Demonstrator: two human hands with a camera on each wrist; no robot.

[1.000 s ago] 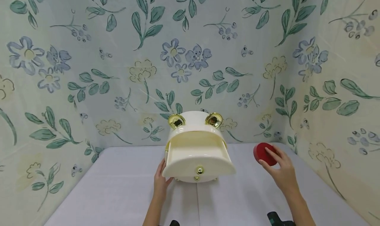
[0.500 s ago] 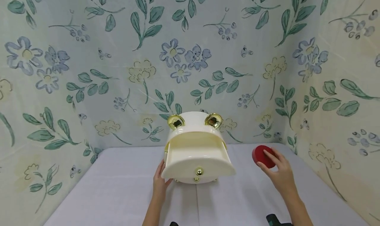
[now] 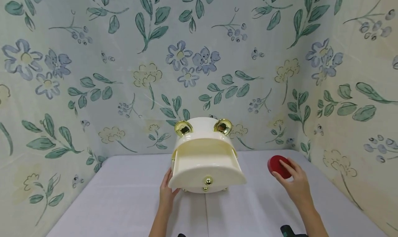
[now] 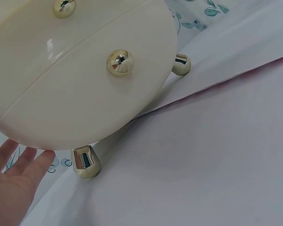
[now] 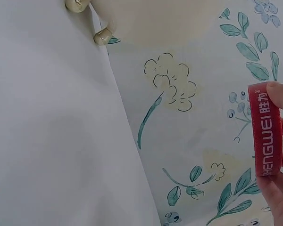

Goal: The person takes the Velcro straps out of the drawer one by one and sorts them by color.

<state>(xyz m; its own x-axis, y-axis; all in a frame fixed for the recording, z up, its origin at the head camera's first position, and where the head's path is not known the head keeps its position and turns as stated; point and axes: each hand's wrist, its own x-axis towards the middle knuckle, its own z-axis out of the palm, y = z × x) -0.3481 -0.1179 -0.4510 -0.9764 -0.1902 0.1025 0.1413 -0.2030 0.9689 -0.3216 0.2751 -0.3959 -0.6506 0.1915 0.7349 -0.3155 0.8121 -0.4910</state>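
Observation:
A cream frog-shaped drawer box with gold ring eyes stands on the table, its wide upper drawer pulled out. No contents show inside the drawer. My left hand rests against the box's left side. In the left wrist view, extended fingers touch its lower edge beside a gold foot. To the right of the box, my right hand holds a red roll of tape above the table, pinched between thumb and fingers. White lettering on the roll's rim shows in the right wrist view.
A white cloth with a centre seam covers the table. Floral fabric hangs behind and on both sides. Below the open drawer is a smaller lower front with a gold knob. A dark strap piece shows near my right wrist.
The red roll in my right hand has dipped slightly, shifting a little left and then back right. My left hand stays at the box, and the drawer remains pulled out.

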